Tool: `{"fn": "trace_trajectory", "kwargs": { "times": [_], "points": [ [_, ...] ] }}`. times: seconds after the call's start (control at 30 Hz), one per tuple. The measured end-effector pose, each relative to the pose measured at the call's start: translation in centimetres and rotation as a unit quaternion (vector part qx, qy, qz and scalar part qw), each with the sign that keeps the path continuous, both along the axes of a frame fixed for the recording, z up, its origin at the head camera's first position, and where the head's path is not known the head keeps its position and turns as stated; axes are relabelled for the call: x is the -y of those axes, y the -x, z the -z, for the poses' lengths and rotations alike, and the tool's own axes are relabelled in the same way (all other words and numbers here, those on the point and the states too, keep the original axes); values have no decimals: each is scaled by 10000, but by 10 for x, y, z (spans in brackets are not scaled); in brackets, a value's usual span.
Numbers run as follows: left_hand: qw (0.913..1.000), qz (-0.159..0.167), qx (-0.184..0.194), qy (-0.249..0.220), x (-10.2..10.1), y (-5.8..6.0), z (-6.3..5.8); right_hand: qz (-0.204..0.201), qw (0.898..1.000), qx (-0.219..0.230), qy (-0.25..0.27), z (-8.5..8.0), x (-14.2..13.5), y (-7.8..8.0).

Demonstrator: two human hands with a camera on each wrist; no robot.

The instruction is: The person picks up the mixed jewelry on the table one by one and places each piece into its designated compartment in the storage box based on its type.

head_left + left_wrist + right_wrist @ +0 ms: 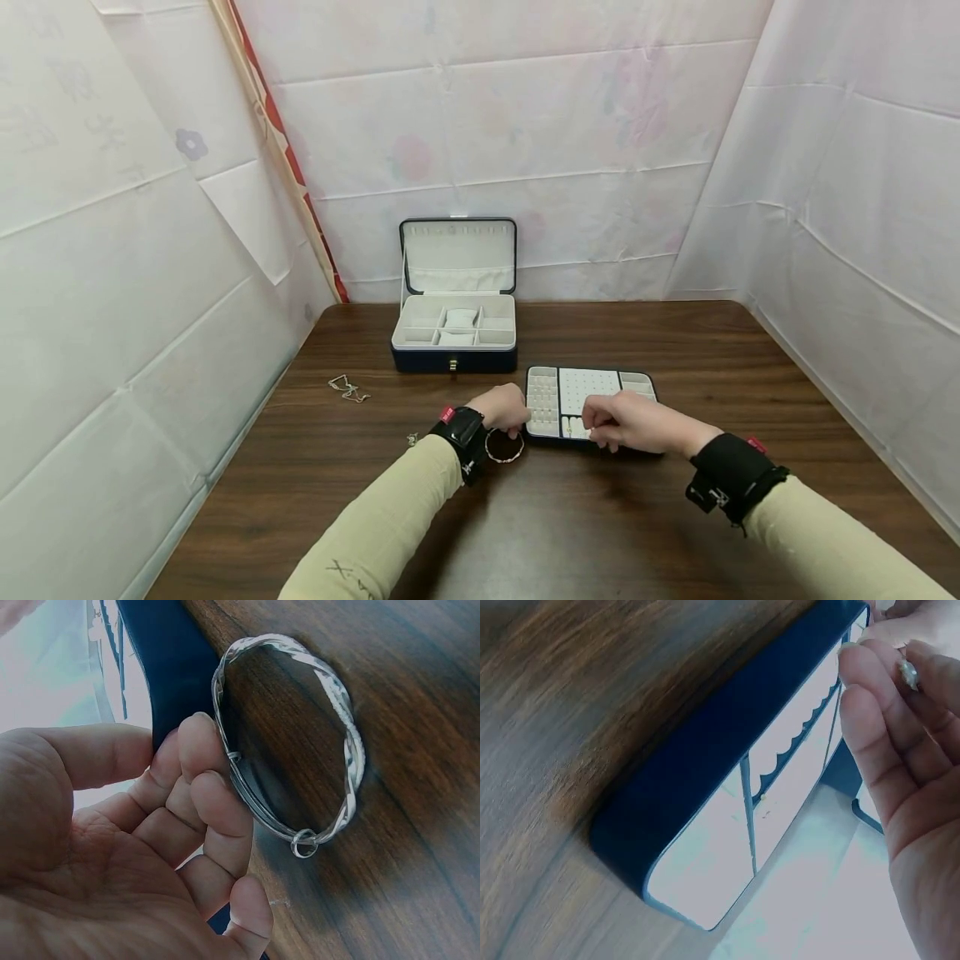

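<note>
A shallow jewelry tray (pixel 588 387), navy outside and white inside, lies on the table with ring rows, a dotted earring panel and side compartments. My left hand (pixel 501 408) grips its left edge, thumb and index finger meeting at the navy wall. Right by the other left fingers lies a twisted metal bangle (pixel 352 750) with a small ring on it. Over the tray's front right part, my right hand (pixel 633 423) pinches a small shiny earring (pixel 908 673) between thumb and fingers. Its back is hidden by the fingers.
Behind the tray stands an open navy jewelry box (pixel 453 360) with its lid up and two white cushions inside. A tangled chain (pixel 348 388) lies at the left, and a small metal trinket (pixel 412 438) is near my left wrist. White sheets surround the wooden table (pixel 570 533).
</note>
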State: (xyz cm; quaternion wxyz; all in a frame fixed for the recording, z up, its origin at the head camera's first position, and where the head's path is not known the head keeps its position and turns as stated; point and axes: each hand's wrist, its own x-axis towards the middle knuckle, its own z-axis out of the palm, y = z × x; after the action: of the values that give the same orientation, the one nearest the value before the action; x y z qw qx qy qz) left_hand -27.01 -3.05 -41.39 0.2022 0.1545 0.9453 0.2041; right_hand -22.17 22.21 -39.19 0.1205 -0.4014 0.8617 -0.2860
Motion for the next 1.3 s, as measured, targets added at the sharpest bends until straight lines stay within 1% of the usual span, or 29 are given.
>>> {"fn": "trace_trajectory", "kwargs": {
  "times": [0.17, 0.47, 0.6, 0.77, 1.0, 1.13, 1.3],
  "points": [
    [10000, -30, 42, -11, 0, 0, 0, 328, 9994, -5, 73, 0, -6, 4],
    [10000, -50, 27, -10, 0, 1, 1, 514, 9982, -238, 210, 2, -17, 9],
    [9999, -70, 72, -29, 0, 0, 0, 734, 9966, -317, 184, 3, -18, 10],
    [9999, -67, 110, -73, 0, 0, 0, 1121, 9925, -460, 137, 4, -19, 12],
    [9999, -62, 75, -113, 0, 0, 1, 1497, 9866, -610, 230, 8, -23, 15],
    [9999, -86, 86, -118, 0, 0, 1, 1783, 9817, -613, 265, 10, -24, 17],
    [9999, -69, 63, -117, 1, -1, 0, 2053, 9767, -609, 128, 12, -23, 19]
  ]
}}
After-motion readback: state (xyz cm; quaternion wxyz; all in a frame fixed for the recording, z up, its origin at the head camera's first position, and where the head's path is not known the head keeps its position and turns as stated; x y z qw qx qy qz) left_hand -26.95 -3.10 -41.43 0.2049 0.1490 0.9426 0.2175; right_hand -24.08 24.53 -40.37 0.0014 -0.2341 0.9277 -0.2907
